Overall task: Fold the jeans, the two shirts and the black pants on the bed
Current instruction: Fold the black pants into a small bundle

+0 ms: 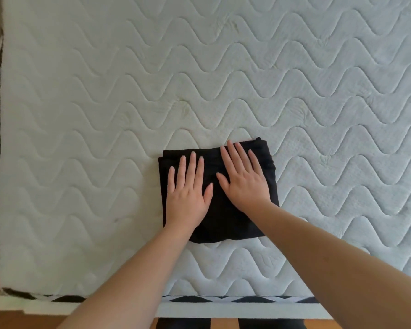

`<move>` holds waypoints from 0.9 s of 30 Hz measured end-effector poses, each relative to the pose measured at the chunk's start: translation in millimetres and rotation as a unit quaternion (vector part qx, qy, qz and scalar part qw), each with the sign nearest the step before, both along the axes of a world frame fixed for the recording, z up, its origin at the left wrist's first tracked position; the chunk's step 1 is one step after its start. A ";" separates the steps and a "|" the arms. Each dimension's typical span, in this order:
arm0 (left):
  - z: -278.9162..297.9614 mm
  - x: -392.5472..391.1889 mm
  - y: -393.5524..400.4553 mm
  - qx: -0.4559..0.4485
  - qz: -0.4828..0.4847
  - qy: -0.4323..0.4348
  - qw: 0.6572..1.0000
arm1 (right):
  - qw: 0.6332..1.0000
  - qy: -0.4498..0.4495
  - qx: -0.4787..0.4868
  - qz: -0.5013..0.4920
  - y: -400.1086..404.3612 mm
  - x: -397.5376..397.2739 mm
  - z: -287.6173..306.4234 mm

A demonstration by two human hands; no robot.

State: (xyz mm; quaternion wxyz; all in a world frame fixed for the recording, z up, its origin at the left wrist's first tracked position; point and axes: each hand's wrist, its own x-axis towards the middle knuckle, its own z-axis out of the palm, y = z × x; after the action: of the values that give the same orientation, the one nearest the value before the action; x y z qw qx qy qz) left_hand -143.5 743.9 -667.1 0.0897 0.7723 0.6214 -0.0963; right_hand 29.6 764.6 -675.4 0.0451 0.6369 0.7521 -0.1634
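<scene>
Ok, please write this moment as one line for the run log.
left hand: flat on black garment | right hand: flat on it | garment: folded, on mattress

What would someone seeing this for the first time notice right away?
First, the folded black garment, a dark, compact rectangle lying near the front edge of the white quilted mattress, the only dark thing on its pale top. Next, the left hand and the right hand, side by side, pressing flat on it with straight, spread fingers. The mattress's wavy stitching fills the rest of the view.
</scene>
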 end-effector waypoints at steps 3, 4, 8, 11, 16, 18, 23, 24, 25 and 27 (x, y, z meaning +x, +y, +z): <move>-2.7 -0.2 -0.5 -0.003 0.016 -0.001 1.000 | 1.000 -0.013 -0.014 -0.003 2.7 14.3 0.3; -4.5 -0.8 1.2 -0.003 0.013 0.000 1.000 | 0.999 -0.017 -0.019 -0.024 1.5 20.9 1.2; -9.4 -3.4 8.7 -0.030 0.002 -0.002 1.000 | 0.995 -0.016 -0.040 -0.087 -5.5 45.4 5.5; -6.1 -9.4 13.3 -0.064 -0.008 -0.041 0.997 | 0.996 0.003 -0.033 -0.082 -5.4 46.7 9.1; -0.9 -52.0 9.5 -0.044 0.130 -0.178 0.974 | 0.972 0.098 -0.028 -0.213 -23.5 49.5 15.0; 2.8 -63.6 -1.6 -0.069 0.240 -0.234 0.939 | 0.958 0.122 -0.017 -0.258 -37.4 51.8 16.2; 26.4 -42.0 -9.7 -0.042 0.368 -0.282 0.885 | 0.894 0.248 -0.064 -0.368 -41.7 49.6 25.9; 28.7 -37.3 -7.6 -0.057 0.401 -0.297 0.865 | 0.882 0.272 -0.079 -0.377 -38.0 48.5 28.1; 31.8 -33.4 -4.0 -0.091 0.441 -0.314 0.836 | 0.880 0.276 -0.092 -0.375 -34.6 47.2 30.7; 37.5 -31.1 5.1 -0.164 0.517 -0.352 0.763 | 0.891 0.258 -0.107 -0.358 -29.6 45.6 35.4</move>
State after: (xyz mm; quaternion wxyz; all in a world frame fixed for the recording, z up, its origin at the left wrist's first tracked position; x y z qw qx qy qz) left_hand -174.6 748.9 -629.6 0.4635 0.2868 0.8261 0.1433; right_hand 75.2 734.9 -640.0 -0.1443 0.7893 0.4365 -0.4071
